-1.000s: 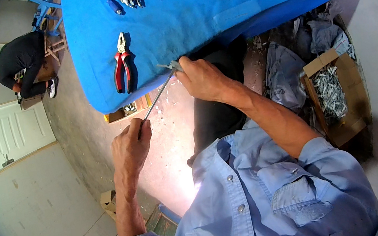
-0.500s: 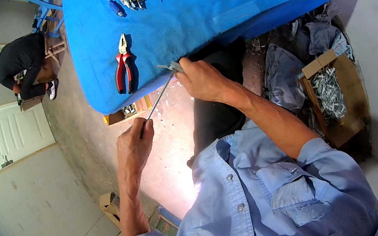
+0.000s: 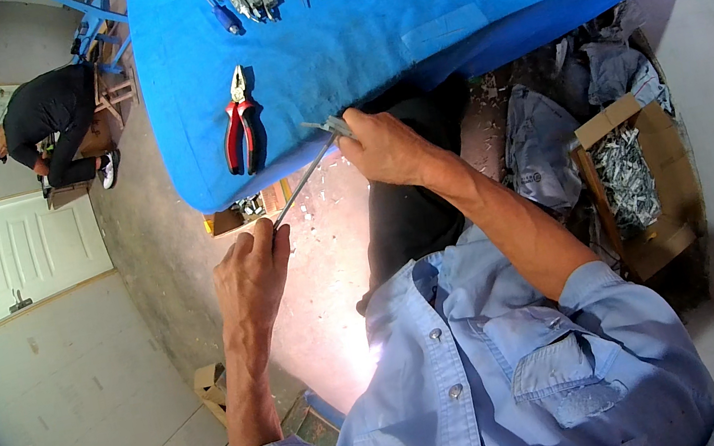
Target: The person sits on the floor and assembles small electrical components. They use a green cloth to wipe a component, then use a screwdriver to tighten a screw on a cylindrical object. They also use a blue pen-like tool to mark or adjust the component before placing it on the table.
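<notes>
I see the left hand [image 3: 246,269], fingers curled tight round the handle of what looks like a screwdriver [image 3: 304,181]. The right hand [image 3: 389,150] has its fingers pinched closed on a small grey part [image 3: 340,127] by the near edge of the bench [image 3: 342,30]. I'd brace that piece firmly and hold the shaft steady.

One fisheye view looks steeply down from head height, close above the shirt [image 3: 524,356], with the left hand [image 3: 247,271] and right hand [image 3: 384,147] near mid-frame, the table [image 3: 343,34] across the top and a door [image 3: 28,252] bent along the left rim.
</notes>
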Available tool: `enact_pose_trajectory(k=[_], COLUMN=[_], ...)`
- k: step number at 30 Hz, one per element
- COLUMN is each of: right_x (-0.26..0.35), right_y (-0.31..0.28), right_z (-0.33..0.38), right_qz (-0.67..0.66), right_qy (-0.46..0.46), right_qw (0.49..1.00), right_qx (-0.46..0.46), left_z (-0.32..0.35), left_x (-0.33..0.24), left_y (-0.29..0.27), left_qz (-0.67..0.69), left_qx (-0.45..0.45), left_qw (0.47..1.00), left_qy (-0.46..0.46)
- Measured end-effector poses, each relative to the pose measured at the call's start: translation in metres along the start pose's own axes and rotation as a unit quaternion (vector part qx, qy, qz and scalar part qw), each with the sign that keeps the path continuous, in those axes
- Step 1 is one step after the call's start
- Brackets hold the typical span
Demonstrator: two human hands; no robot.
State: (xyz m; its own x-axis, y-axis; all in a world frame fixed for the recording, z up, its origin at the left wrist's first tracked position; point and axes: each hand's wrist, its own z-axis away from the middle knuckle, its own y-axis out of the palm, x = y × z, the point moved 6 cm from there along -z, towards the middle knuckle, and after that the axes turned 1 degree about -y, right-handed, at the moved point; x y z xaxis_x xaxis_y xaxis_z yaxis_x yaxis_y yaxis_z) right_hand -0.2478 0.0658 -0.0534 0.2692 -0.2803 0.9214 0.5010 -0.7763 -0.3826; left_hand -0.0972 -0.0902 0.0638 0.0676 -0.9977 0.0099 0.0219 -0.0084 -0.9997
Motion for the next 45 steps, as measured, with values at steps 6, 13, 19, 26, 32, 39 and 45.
enact_pose_trajectory(k=[6, 13, 19, 26, 32, 39, 45], right_x=[-0.004, -0.004, -0.005, 0.005, 0.006, 0.009, 0.007], right_y=[0.0, -0.003, -0.007, -0.021, -0.022, -0.031, -0.032], right_z=[-0.001, 0.003, 0.005, 0.014, 0.023, 0.039, 0.037], right_qz=[0.002, -0.001, -0.044, -0.074, -0.14, -0.422, -0.51], right_qy=[-0.008, 0.017, -0.017, -0.003, -0.021, 0.103, 0.14], right_qw=[1.0, 0.998, 0.997, 0.995, 0.985, 0.883, 0.833], right_qx=[0.006, 0.053, 0.062, 0.074, 0.102, 0.176, 0.16], left_z=[-0.002, -0.011, -0.01, -0.007, -0.004, 0.004, 0.014], left_x=[0.001, 0.019, 0.023, 0.018, 0.008, 0.003, 0.002], left_y=[0.001, 0.016, 0.028, 0.054, 0.076, 0.072, 0.053], left_qz=[0.008, 0.137, 0.222, 0.327, 0.338, 0.345, 0.295], left_qx=[-0.002, 0.021, 0.038, 0.049, 0.024, -0.051, -0.075], left_qw=[1.0, 0.99, 0.974, 0.943, 0.941, 0.937, 0.952], left_qy=[0.017, 0.003, -0.02, -0.029, 0.02, -0.012, -0.022])
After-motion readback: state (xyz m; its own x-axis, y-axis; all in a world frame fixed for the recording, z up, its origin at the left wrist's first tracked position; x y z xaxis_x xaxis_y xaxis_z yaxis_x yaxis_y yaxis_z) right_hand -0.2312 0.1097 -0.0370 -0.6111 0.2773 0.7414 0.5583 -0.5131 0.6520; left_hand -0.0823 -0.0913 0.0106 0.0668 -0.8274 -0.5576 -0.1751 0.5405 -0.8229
